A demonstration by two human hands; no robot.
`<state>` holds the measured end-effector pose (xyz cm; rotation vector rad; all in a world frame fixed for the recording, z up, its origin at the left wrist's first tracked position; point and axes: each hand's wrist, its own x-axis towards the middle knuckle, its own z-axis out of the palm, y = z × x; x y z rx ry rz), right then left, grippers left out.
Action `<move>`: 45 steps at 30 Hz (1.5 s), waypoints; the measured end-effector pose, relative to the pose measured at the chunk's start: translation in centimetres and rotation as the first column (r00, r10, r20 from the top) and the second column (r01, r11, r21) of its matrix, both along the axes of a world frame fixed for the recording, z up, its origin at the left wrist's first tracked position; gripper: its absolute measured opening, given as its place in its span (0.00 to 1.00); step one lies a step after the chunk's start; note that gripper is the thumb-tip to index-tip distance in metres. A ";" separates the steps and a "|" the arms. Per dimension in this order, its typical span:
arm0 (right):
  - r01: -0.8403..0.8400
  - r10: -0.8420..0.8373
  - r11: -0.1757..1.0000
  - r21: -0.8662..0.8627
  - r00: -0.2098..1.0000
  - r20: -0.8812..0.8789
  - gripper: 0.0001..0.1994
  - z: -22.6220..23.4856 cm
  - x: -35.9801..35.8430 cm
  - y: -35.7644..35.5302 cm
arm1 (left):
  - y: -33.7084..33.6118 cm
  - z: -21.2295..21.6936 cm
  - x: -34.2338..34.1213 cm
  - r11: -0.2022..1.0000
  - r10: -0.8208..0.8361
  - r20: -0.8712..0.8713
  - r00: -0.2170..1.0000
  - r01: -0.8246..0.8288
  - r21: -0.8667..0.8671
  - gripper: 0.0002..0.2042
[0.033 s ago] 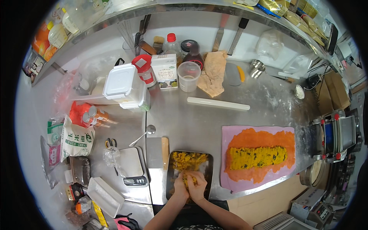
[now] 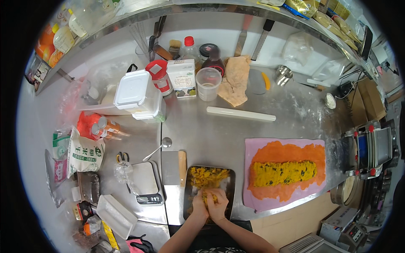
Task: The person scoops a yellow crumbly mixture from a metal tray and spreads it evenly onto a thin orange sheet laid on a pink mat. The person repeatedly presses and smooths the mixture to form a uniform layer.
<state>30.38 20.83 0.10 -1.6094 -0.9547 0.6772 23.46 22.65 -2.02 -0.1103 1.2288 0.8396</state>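
Observation:
Over a dark metal tray (image 2: pixel 230 185), my left hand (image 2: pixel 199 205) and my right hand (image 2: pixel 217 206) are closed together around a lump of yellow filling (image 2: pixel 206 197) with dark specks. More of the loose yellow mash (image 2: pixel 209 176) lies in the tray, just beyond my fingers. Off to the right is a pink dough sheet (image 2: pixel 253 148), topped by a spread orange layer (image 2: pixel 291 152). A flattened band of yellow filling (image 2: pixel 284 173) runs across the middle of that layer.
Left of the tray lie a wooden-handled scraper (image 2: pixel 182 168), a digital scale (image 2: pixel 145 179) and a spoon (image 2: pixel 166 142). Behind are a white rolling pin (image 2: pixel 241 114), a clear plastic cup (image 2: pixel 208 90) and a milk carton (image 2: pixel 182 78). A white tray (image 2: pixel 117 217) sits at the near left.

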 end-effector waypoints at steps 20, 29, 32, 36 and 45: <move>-0.284 0.278 0.959 -0.006 0.933 0.227 0.18 2.6 2.1 1.5 | 0.9 1.0 -2.2 0.993 -0.092 0.333 0.938 0.113 -0.042 0.24; -0.396 0.261 0.898 0.190 0.830 0.493 0.13 1.5 1.2 0.7 | 1.8 1.5 -0.1 0.995 -0.099 0.393 0.914 0.099 0.020 0.28; -0.349 0.191 0.905 0.243 0.844 0.502 0.10 0.7 1.6 0.4 | 1.7 1.7 0.2 0.983 -0.183 0.401 0.898 0.173 0.061 0.28; -0.305 0.222 0.947 0.100 0.847 0.484 0.09 0.5 1.6 0.6 | 1.1 1.9 -0.6 0.967 -0.253 0.377 0.891 0.229 0.110 0.29; -0.132 0.090 0.978 -0.160 0.965 -0.245 0.11 3.2 2.6 1.5 | 1.8 1.7 -1.0 0.986 -0.154 0.411 0.898 0.166 0.005 0.26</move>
